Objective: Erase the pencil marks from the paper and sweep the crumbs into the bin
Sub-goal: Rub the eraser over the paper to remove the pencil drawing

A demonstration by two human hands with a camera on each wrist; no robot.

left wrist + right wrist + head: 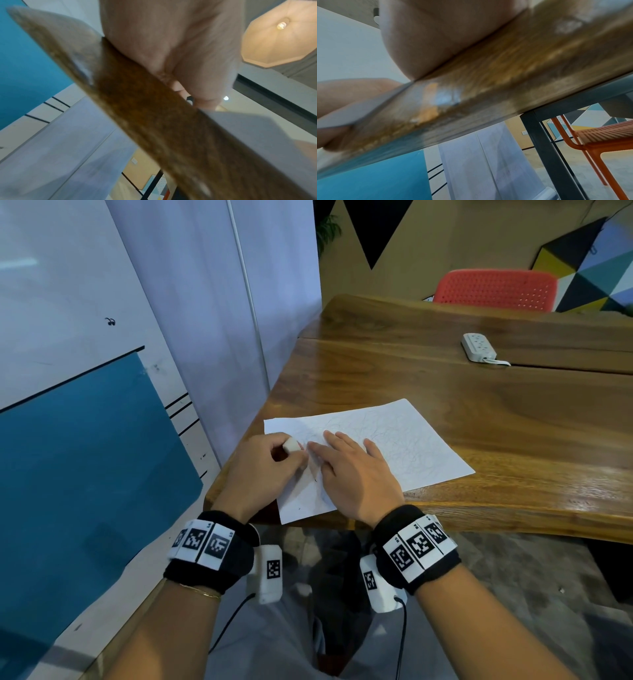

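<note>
Fingers: the left hand (270,465) had its fingers (301,455) curled round a white eraser (291,445), pinching it at the paper's left edge, centre of the head view; the right hand (356,474) lay flat on the sheet, fingers straight and slightly spread, pinning it down.
Paper: the paper (411,440) lay near the desk's (513,422) near-left corner, its near edge slightly over the desk's front edge.
Marks: faint pencil scribbles covered most of the sheet, right across to its right half; no clean patch could be picked out.
Crumbs: a few dark specks showed on the paper's near-left part; whether they were crumbs was too small to tell.
Bin: none in any view.
Wrist views: both were blurred and showed mainly the desk edge and the heel of each hand; the eraser itself could not be made out there.
Progress: erasing looked barely begun, judging by the marks remaining.
Left to do: clearing nearly the whole sheet, then gathering the crumbs and sweeping them into the bin.
Elsewhere: a power strip (479,347) at upper right, a red chair (496,289) behind the desk.
</note>
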